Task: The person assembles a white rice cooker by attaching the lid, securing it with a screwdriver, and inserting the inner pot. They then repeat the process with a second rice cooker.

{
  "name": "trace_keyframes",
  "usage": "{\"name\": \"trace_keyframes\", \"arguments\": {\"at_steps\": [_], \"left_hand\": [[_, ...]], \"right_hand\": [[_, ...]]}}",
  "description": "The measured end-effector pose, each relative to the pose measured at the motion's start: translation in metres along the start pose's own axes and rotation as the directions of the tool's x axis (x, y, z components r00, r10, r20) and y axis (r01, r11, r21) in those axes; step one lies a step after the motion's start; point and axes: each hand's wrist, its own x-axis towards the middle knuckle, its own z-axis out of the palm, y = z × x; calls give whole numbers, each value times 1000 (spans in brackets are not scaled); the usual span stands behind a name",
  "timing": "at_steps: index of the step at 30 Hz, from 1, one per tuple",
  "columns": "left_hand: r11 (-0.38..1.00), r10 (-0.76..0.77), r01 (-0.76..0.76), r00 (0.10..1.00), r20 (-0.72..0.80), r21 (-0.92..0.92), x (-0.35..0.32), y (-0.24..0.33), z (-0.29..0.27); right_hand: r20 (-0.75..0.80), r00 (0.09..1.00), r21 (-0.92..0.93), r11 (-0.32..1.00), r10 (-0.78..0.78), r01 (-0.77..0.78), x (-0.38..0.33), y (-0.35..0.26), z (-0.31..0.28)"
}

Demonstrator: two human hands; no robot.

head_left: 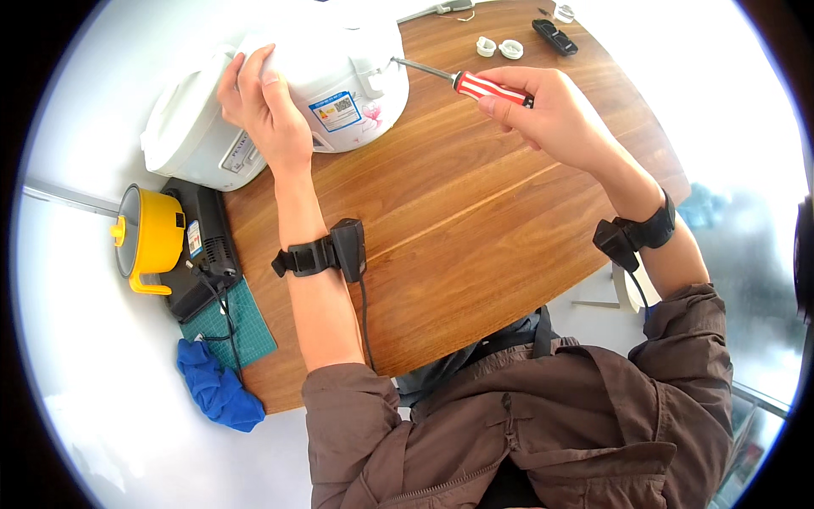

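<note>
A white rice cooker with a blue-edged label and a pink flower print stands at the far edge of the table. My left hand rests against its left side, fingers stretched and somewhat apart; what the fingertips touch is partly hidden. My right hand is closed around the red-and-white striped handle of a screwdriver. Its metal shaft points left, and the tip meets the cooker's side next to a white bracket. Behind my left hand stands a second white cooker with a grey front panel.
Two small white plastic parts and a black object lie at the far right of the wooden table. Along the left are a yellow pot, a black device with cables, a green cutting mat and a blue cloth.
</note>
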Motion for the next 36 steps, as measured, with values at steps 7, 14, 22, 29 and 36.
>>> {"name": "trace_keyframes", "arguments": {"at_steps": [7, 14, 22, 29, 36], "left_hand": [[1000, 4, -4, 1000, -27, 16, 1, -4, 2], [998, -16, 15, 1000, -9, -65, 1, -6, 1], [999, -14, 12, 999, -31, -39, 0, -4, 3], [998, 49, -48, 998, -27, 51, -2, -8, 3], [998, 37, -34, 998, -58, 50, -3, -7, 4]], "right_hand": [[192, 940, 264, 908, 281, -325, 1, -16, -6], [200, 942, 211, 927, 268, -309, -1, -16, -3], [437, 853, 628, 583, 284, -516, -1, 1, -9], [376, 873, 483, 739, 311, -471, -5, -1, -6], [378, 921, -320, 921, -91, 222, -30, 27, 18]]}}
